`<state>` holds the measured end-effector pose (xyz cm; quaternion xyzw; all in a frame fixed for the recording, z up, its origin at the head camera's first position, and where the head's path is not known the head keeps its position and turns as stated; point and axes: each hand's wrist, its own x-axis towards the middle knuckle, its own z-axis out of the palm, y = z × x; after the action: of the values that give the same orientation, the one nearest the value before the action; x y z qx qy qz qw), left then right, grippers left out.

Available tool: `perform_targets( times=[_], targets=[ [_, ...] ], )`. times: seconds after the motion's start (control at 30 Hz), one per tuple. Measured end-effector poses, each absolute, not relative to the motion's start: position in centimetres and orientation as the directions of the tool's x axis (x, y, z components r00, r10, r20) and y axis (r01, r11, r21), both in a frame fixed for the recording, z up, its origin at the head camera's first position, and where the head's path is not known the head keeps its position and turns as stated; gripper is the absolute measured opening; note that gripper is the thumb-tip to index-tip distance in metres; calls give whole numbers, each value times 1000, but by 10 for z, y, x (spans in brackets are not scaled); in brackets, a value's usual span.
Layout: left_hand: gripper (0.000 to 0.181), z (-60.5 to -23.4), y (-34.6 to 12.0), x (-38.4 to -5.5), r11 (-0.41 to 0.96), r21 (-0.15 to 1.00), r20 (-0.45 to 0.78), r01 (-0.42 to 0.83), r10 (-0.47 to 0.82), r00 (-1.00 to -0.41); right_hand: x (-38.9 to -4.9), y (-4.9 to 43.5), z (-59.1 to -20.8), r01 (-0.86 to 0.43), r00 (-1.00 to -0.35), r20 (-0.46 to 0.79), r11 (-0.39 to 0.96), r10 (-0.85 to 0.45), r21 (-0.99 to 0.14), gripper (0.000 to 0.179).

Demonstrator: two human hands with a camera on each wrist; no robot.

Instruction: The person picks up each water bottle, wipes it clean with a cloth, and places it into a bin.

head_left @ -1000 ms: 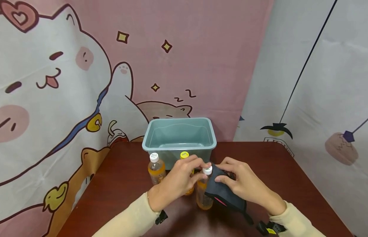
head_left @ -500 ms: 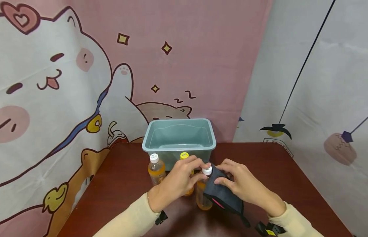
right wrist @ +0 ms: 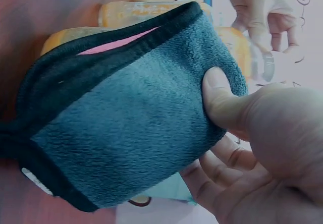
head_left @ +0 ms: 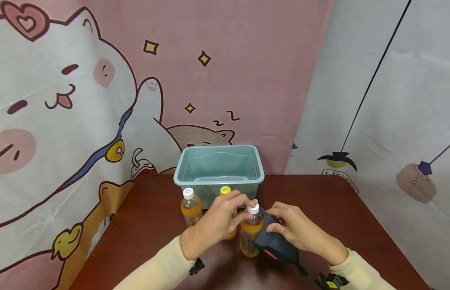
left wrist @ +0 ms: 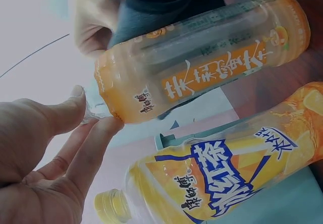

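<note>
In the head view, my left hand pinches the white cap of an upright tea bottle with an orange band. That bottle's orange and green label faces the left wrist camera. On its right side, my right hand pinches a folded grey cloth between thumb and fingers. The cloth is plush with black edging, a hanging loop and a pink patch inside its fold, and lies against or very near the bottle. Behind my left hand stands a yellow-capped bottle, partly hidden in the head view.
Another white-capped bottle stands to the left. A light blue-green plastic bin sits behind the bottles at the back of the dark red table. A printed cartoon curtain hangs behind the table.
The cloth in my right hand first shifts slightly left over the bottle, then back right and down, uncovering more of the bottle's front. My left hand stays at the cap.
</note>
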<state>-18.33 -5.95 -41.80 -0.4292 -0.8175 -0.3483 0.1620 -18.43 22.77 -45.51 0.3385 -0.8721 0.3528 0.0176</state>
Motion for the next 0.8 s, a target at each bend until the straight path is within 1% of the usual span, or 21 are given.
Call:
perform_targets(
  times=[0.17, 0.33, 0.53, 0.7, 0.8],
  targets=[
    [24, -418, -59, -183, 392, 423, 567, 817, 589, -576, -189, 226, -468, -598, -759, 194, 546, -622, -587, 26],
    [26, -418, -59, -182, 400, 428, 560, 811, 587, -585, -194, 223, -481, -614, -735, 139, 566, -663, -550, 22],
    [26, -419, -60, -182, 399, 440, 551, 804, 587, -593, -198, 221, -498, -637, -703, 91, 568, -706, -521, 23],
    [28, -419, -59, -184, 394, 424, 566, 815, 588, -578, -201, 220, -507, -650, -678, 64, 557, -732, -517, 25],
    [29, -419, -59, -184, 398, 420, 567, 816, 587, -578, -203, 220, -509, -653, -671, 63, 548, -739, -523, 23]
  ],
)
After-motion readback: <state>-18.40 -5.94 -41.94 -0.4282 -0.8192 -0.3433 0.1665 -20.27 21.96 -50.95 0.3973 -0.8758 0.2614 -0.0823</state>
